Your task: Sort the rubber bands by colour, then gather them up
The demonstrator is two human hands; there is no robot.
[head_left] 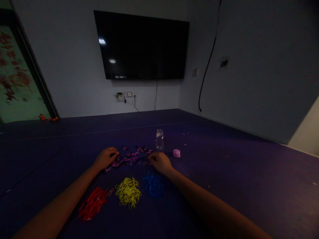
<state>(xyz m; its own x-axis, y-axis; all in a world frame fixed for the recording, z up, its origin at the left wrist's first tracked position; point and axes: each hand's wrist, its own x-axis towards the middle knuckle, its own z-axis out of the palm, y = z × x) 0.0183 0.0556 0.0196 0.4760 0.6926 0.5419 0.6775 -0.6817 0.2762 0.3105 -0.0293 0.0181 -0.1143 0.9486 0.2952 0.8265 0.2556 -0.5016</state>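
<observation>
I take the yellow pile [128,192] as my landmark: a loose tangle of thin loops on the dark purple surface [199,199] in front of me. Beyond it lies a scatter of small bands [131,156], pink and black mixed, spread out between my two hands. My left hand [106,159] is beyond the yellow pile and to its left, palm down, with its fingers curled down at the left edge of the scatter. My right hand [161,162] is beyond the pile and to its right, its fingertips drawn close together at the right edge of the scatter. The light is dim and the bands are tiny — I cannot tell whether either hand grips one or only touches them.

Just left of the yellow pile and a little nearer to me is the red pile [93,202], with a strand or two poking out towards the yellow. Just right of it sits the blue pile [153,184], dark against the purple and below my right wrist.

Farther beyond the yellow pile and to its right, a clear bottle [159,141] appears to stand upright, with a whitish patch on its side. To the right of that, still on the purple surface, is a crumpled-looking pink lump [176,153]. Far beyond the yellow pile — up on the wall [74,59] — hangs a large dark television [144,49].
</observation>
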